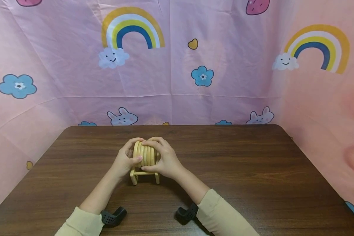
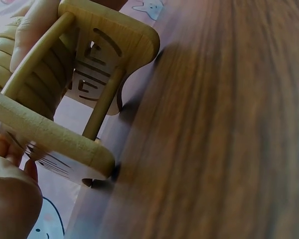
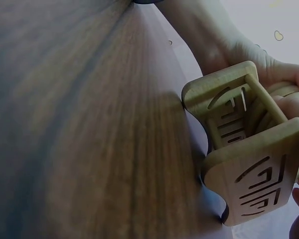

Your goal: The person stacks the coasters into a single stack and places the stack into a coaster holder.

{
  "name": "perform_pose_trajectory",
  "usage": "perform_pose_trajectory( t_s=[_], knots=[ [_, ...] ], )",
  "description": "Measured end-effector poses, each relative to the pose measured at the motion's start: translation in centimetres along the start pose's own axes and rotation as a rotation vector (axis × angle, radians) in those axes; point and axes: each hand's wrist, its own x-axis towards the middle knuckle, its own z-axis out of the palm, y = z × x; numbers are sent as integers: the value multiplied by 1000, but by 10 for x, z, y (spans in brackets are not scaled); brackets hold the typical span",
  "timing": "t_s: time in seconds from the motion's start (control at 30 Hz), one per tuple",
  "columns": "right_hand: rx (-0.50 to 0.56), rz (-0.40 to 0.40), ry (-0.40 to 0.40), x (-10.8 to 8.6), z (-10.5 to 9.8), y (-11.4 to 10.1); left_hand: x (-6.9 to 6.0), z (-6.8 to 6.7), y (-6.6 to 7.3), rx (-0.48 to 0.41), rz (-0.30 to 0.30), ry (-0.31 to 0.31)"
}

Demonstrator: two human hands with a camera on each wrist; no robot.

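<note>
A stack of round wooden coasters (image 1: 147, 155) sits in a light wooden coaster rack (image 1: 133, 177) on the table. My left hand (image 1: 124, 161) holds the stack from the left, thumb in front and fingers over the top. From the right, my right hand (image 1: 168, 160) grips the same stack, its thumb low on the front. In the left wrist view, the rack (image 2: 45, 127) shows its end panels and joining bars, with the coasters (image 2: 1, 57) between them. Cut-out slots mark the rack's side panel (image 3: 261, 181) in the right wrist view. Some fingers are hidden behind the coasters.
The dark brown wooden table (image 1: 239, 177) extends around the rack. A patterned cloth (image 1: 177, 65) with rainbows and flowers hangs behind and beside it. Black wrist devices (image 1: 114, 217) sit near both sleeve cuffs.
</note>
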Motion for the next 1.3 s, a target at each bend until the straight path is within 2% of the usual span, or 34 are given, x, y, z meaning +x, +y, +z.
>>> perform_pose_trajectory(
  t_s=[0.2,0.3,0.43,0.6,1.0,1.13,1.3],
  knots=[
    [30,38,-23,0,0,-2,-1,0,-2,-16,0,-8],
    [45,60,-39,-1,-1,-2,-1,-1,-3,-14,-21,-12],
    [77,78,-57,-2,-1,-2,-1,-3,-4,-13,-34,-42],
    [113,67,-75,-4,-1,-1,-1,-3,-4,-11,1,-77],
    [95,35,-51,-8,-5,-2,0,-3,-3,5,20,-89],
    [99,11,-22,-9,-6,-1,0,-2,-2,12,32,-80],
    [95,12,0,-12,-9,0,-2,-3,1,47,9,-30]
  ],
)
